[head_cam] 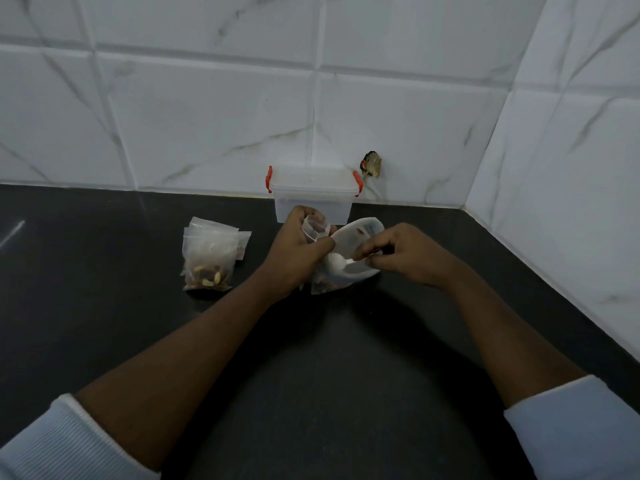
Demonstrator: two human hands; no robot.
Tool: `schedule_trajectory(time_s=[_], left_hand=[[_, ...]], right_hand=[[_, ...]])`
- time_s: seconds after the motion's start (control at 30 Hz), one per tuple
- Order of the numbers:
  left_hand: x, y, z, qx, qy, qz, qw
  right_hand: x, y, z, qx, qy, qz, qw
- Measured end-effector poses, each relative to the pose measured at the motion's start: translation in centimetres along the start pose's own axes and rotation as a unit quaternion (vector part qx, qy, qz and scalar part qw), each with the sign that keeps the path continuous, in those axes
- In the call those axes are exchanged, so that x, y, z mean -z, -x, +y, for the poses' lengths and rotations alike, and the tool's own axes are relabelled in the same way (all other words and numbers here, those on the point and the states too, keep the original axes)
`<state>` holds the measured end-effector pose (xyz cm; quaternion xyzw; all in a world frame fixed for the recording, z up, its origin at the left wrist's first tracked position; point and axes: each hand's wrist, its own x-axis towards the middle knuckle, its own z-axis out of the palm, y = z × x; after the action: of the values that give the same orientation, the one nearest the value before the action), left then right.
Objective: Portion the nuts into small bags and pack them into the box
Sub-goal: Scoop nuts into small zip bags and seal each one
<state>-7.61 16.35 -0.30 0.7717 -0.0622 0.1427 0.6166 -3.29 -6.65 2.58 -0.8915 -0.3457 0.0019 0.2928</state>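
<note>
My left hand [298, 251] grips a small clear bag [315, 229] with its mouth held up. My right hand [401, 254] pinches the handle of a white plastic spoon [337, 262], whose bowl lies over the large white pouch of nuts [356, 244] between my hands. To the left on the dark counter lies a pile of small bags [211, 254], with mixed nuts visible in the front one. A clear plastic box [313, 194] with red clips stands behind my hands against the wall, its lid on.
The black countertop [311, 358] meets white marble-tiled walls at the back and right, forming a corner. A small brown fitting [372, 163] sticks out of the back wall beside the box.
</note>
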Motion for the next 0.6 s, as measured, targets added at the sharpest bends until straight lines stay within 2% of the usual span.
schedule_trajectory(time_s=[0.1, 0.2, 0.27, 0.33, 0.4, 0.5, 0.6], left_hand=[[0.1, -0.1, 0.1, -0.01, 0.003, 0.008, 1.0], [0.1, -0.1, 0.3, 0.001, -0.013, 0.007, 1.0], [0.1, 0.0, 0.3, -0.004, -0.019, 0.005, 1.0], [0.1, 0.1, 0.3, -0.005, -0.017, 0.004, 1.0], [0.2, 0.1, 0.1, -0.005, -0.017, 0.004, 1.0], [0.3, -0.1, 0.0, -0.016, -0.034, 0.015, 0.999], [0.3, -0.1, 0.2, -0.016, -0.051, 0.002, 0.999]], right_hand=[[0.3, -0.2, -0.1, -0.008, 0.068, -0.012, 0.998], [0.8, 0.1, 0.3, -0.009, 0.041, 0.024, 0.999], [0.5, 0.1, -0.4, 0.011, 0.023, 0.001, 1.0], [0.1, -0.1, -1.0, 0.023, 0.073, -0.044, 0.996], [0.4, -0.3, -0.7, 0.012, 0.118, -0.033, 0.992], [0.8, 0.1, -0.7, 0.013, 0.09, 0.017, 0.996], [0.2, 0.0, -1.8, 0.036, 0.093, -0.024, 0.995]])
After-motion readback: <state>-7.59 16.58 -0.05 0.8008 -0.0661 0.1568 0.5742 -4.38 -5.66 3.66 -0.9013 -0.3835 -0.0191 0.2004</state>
